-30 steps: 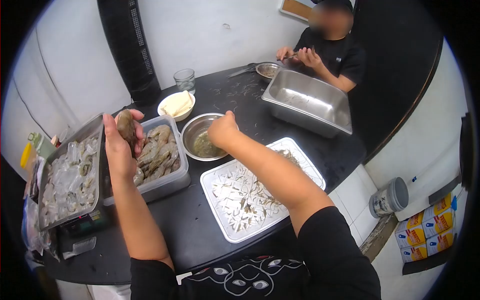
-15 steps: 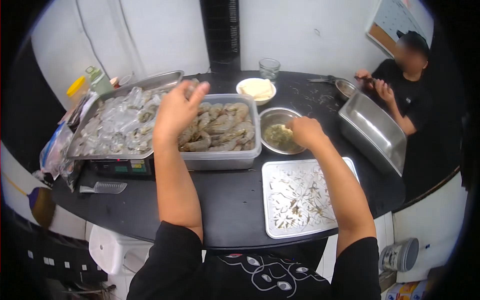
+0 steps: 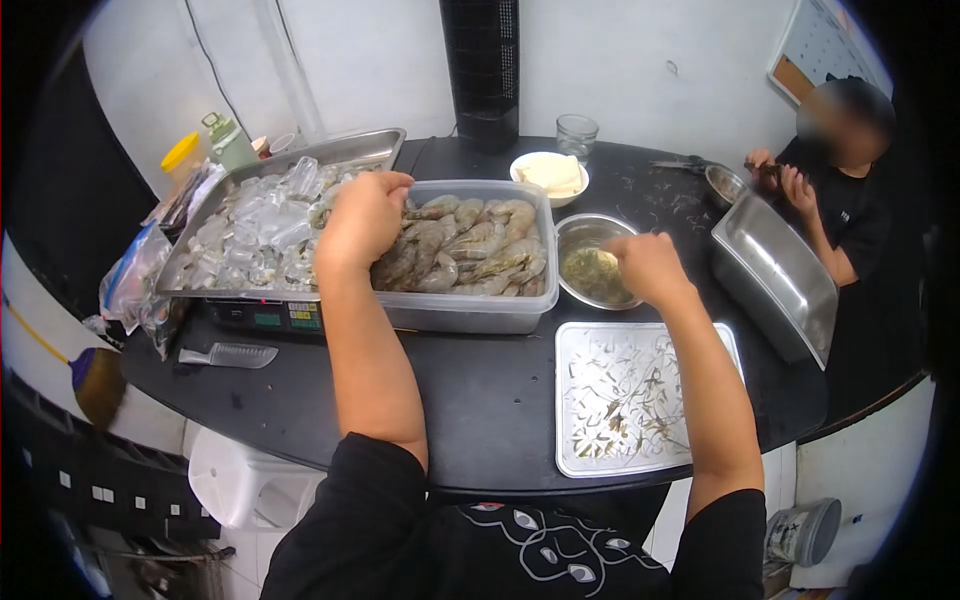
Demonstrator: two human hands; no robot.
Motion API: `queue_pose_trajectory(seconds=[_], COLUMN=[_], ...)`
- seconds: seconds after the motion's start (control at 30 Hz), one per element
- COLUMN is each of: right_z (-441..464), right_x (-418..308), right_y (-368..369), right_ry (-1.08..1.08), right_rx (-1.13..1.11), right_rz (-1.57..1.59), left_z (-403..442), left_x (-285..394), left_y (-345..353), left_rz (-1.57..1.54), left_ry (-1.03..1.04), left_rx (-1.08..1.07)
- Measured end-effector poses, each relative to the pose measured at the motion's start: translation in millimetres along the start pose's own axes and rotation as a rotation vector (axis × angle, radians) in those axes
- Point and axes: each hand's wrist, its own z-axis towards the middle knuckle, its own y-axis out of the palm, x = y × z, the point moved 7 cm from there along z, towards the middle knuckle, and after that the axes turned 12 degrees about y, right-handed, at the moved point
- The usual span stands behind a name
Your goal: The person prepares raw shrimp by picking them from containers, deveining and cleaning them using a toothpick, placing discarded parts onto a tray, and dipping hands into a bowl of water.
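My left hand (image 3: 365, 218) is over the border between the steel tray of ice and shrimp (image 3: 270, 225) and the plastic tub of shrimp (image 3: 480, 245). Its fingers are curled; what they hold is hidden behind the hand. Over the right rim of a round steel bowl (image 3: 590, 285) with murky liquid, my right hand (image 3: 650, 265) has its fingers closed in a pinch, with something small and pale at the tips. Below that hand lies a white tray (image 3: 640, 400) scattered with thin shrimp scraps.
A white bowl with a pale block (image 3: 550, 177) and a glass (image 3: 577, 138) stand behind. A deep steel pan (image 3: 780, 275) is at right, near a seated person (image 3: 845, 190) handling something dark. At left are a knife (image 3: 230, 355), scale (image 3: 265, 314) and bottle (image 3: 230, 142).
The view has swung left. My left hand, earlier raised with a shrimp showing in it, is now lower at the steel tray's edge. My right hand stays by the round bowl.
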Motion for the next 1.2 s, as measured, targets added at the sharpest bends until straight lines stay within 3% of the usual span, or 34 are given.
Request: queue_pose_trajectory(seconds=[0.1, 0.2, 0.3, 0.5, 0.6, 0.7, 0.8, 0.9, 1.0, 1.2], right_z=[-11.1, -26.8, -55.6, -124.4, -152.9, -173.0, -187.9, -199.4, -207.2, -215.9], right_x=[-1.0, 16.3, 43.6, 101.1, 109.6, 124.4, 153.9, 188.8, 215.1, 239.0], right_y=[-9.5, -9.0, -28.5, -35.4, -33.4, -25.5, -9.2, 5.7, 22.6, 30.0], right_ry=[-0.028, 0.083, 0.139, 0.282, 0.347, 0.340, 0.428, 0.424, 0.432, 0.445], right_rx=[0.085, 0.000, 0.074, 0.123, 0.152, 0.235, 0.264, 0.339, 0.394, 0.551], right_rz=[-0.049, 0.111, 0.187, 0.702, 0.775, 0.803, 0.951, 1.111, 1.242, 1.305], left_z=[2.8, 7.6, 5.3, 13.6, 16.2, 13.1, 8.7, 2.9, -17.6, -30.1], left_x=[3.8, -4.0, -11.1, -9.3, -21.9, -15.1, 1.6, 3.7, 20.3, 4.9], left_y=[20.9, 50.3, 59.2, 50.3, 79.3, 72.0, 34.8, 29.3, 36.8, 50.4], left_rz=[0.045, 0.078, 0.125, 0.116, 0.193, 0.142, 0.101, 0.164, 0.337, 0.257], left_ry=[0.034, 0.017, 0.003, -0.024, -0.015, 0.015, 0.083, 0.078, 0.090, 0.051], left_rx=[-0.148, -0.314, -0.357, -0.132, -0.370, -0.339, -0.075, -0.144, -0.371, -0.348])
